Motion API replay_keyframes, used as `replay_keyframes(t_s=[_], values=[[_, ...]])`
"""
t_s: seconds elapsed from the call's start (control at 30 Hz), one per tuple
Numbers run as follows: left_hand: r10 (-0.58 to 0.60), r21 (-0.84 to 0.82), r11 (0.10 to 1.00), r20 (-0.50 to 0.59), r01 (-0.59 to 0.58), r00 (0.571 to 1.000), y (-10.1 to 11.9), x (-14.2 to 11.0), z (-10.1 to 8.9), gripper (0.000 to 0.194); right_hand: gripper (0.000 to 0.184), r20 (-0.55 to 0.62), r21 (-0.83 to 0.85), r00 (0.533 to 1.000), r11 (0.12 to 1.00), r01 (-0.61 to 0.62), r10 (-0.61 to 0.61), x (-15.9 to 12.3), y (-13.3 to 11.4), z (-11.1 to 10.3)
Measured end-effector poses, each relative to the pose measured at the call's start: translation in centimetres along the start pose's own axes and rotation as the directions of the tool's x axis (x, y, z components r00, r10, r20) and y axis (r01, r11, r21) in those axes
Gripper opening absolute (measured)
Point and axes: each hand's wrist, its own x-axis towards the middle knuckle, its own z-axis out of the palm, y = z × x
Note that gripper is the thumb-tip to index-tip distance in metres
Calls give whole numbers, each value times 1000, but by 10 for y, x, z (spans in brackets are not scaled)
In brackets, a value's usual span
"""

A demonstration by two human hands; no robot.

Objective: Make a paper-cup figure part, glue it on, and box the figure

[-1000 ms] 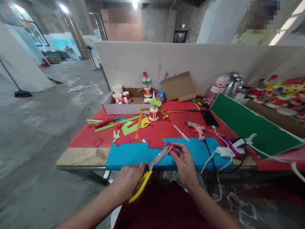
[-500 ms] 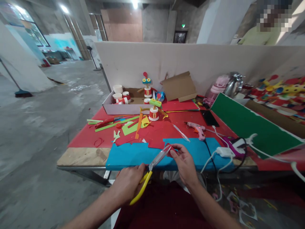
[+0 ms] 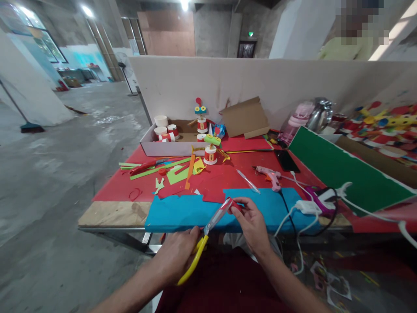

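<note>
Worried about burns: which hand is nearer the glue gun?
Right. The right hand is just this side of the glue gun; the left hand is well to its left.

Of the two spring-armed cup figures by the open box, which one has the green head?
The nearer figure, standing on the red table covering in front of the open box. The farther figure has a blue head.

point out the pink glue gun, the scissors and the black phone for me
glue gun (image 3: 275,184), head view, on its handle
scissors (image 3: 195,266), head view, on the yellow handle
phone (image 3: 286,161), head view, on its dark face
</note>
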Motion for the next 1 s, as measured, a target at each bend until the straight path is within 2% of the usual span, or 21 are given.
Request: replay_keyframes(t_s=[0.27,0.47,0.67,0.77,1.0], values=[[16,-6,1000,-5,-16,1000,0,2,2,20,34,-18,-46,1000,999,-3,2,-2,2,-2],[22,-5,1000,30,-22,999,3,1,-2,17,33,-11,-42,1000,999,2,-2,-2,3,-2],[34,-23,999,-20,-35,999,-3,1,6,17,32,-34,-38,999,999,1,-2,-2,0,-3],[46,-18,999,-37,-46,998,-7,1,11,16,32,-40,-2,999,1000,-5,5,0,-1,-3],[16,18,1000,-17,-15,1000,-6,1,12,16,30,-39,167,990,978,-129,137,3,1,-2]])
